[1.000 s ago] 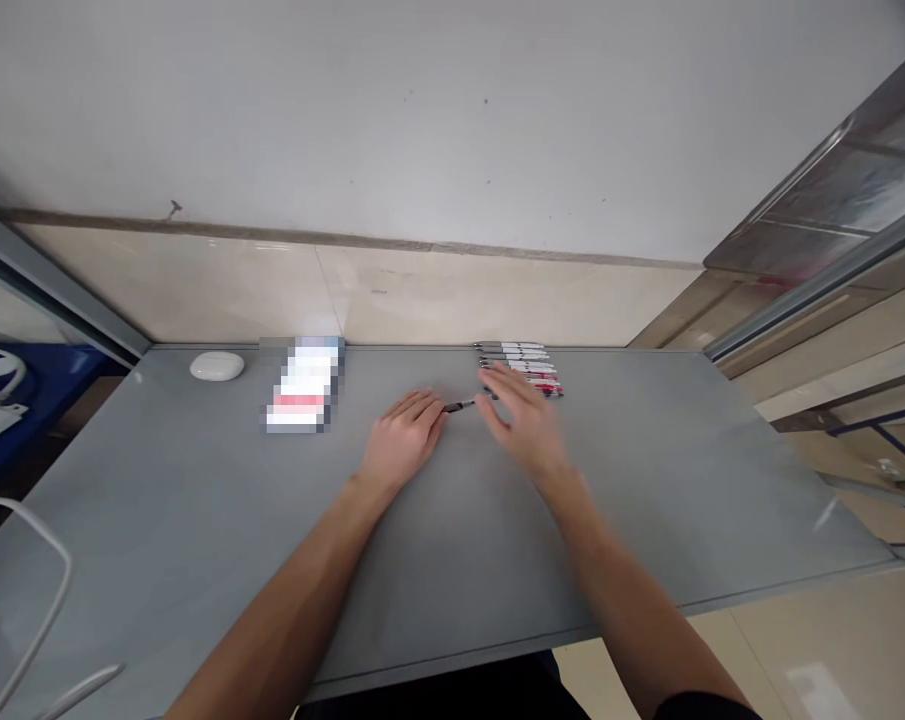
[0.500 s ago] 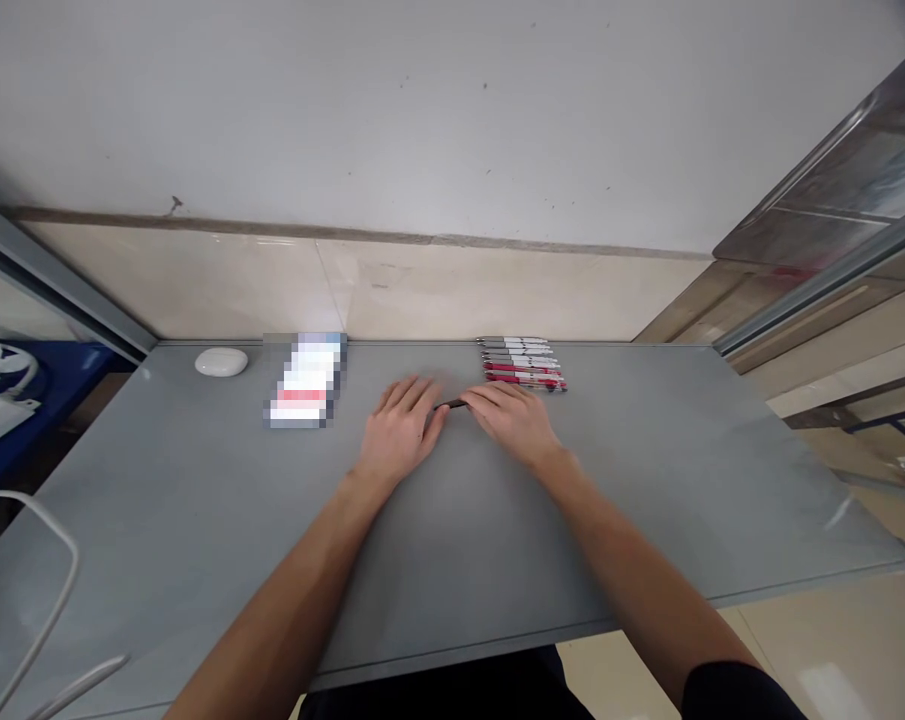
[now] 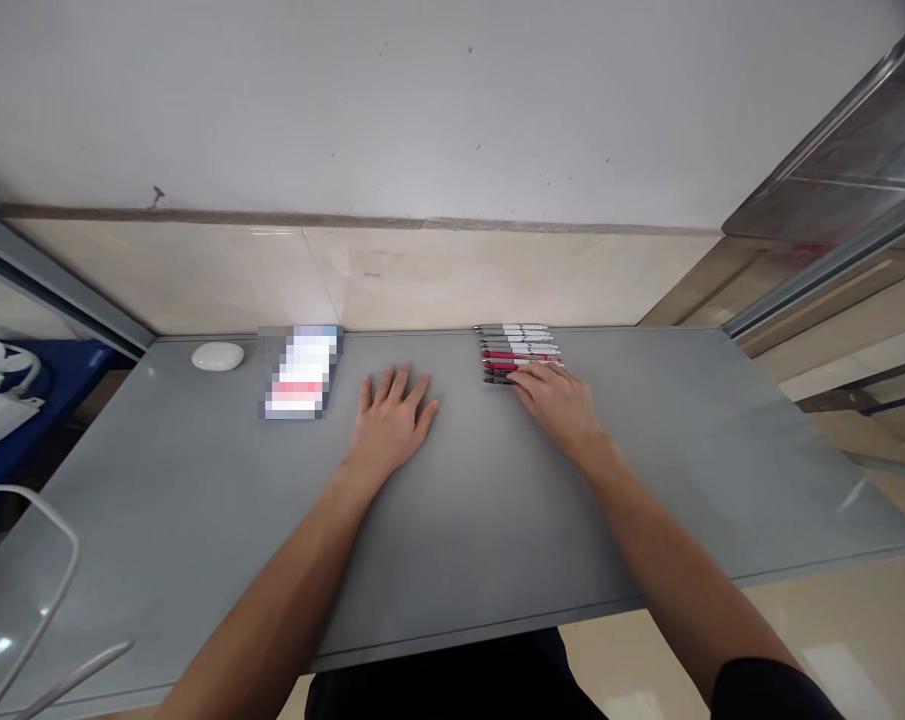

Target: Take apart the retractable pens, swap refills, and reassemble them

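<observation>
My left hand [image 3: 389,422] lies flat on the grey table with its fingers spread and nothing under its grip. Farther right, my right hand [image 3: 558,402] is closed on a dark pen [image 3: 496,380], whose tip pokes out to the left of the fingers. That pen lies at the near end of a row of pens [image 3: 525,338], side by side and pointing left. White-and-grey pens make up the far part of the row, red ones come nearer. My right fingers cover the ends of the nearest pens.
A white oval mouse [image 3: 218,356] sits at the back left of the table [image 3: 467,560]. Beside it lies a blurred-out flat item [image 3: 300,385]. A white cable [image 3: 66,590] curves over the left front corner. The wall [image 3: 437,120] rises behind the back edge.
My right hand has carried the dark pen right to the near side of the row. My left hand has let go of it, drawn slightly left and spread flat.
</observation>
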{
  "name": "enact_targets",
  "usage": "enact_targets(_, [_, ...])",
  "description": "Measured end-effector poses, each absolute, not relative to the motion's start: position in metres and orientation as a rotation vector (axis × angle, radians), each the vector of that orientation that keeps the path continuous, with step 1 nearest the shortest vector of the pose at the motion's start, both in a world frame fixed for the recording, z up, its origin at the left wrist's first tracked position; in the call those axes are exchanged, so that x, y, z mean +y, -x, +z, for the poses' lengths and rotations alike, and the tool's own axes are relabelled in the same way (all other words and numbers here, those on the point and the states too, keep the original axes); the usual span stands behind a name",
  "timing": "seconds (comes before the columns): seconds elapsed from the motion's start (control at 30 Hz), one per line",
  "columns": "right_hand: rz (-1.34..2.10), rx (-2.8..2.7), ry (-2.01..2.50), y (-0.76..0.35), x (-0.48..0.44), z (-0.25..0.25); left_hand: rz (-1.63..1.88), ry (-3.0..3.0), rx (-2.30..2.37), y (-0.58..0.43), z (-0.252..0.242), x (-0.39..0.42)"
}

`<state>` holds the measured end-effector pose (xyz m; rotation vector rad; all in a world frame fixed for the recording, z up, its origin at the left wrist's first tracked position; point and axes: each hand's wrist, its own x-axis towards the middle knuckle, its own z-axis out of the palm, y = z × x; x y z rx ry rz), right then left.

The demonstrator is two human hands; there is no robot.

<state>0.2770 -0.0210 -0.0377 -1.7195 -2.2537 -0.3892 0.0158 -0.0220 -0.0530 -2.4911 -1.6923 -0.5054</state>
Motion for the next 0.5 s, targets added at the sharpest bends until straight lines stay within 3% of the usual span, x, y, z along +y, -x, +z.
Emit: enact_targets(0.5, [-0.383, -2.248, 1.662, -0.2779, -0.0131, -0.0365, -0.582, 2.499, -1.662, -0.0142, -0.0570, -0.0202])
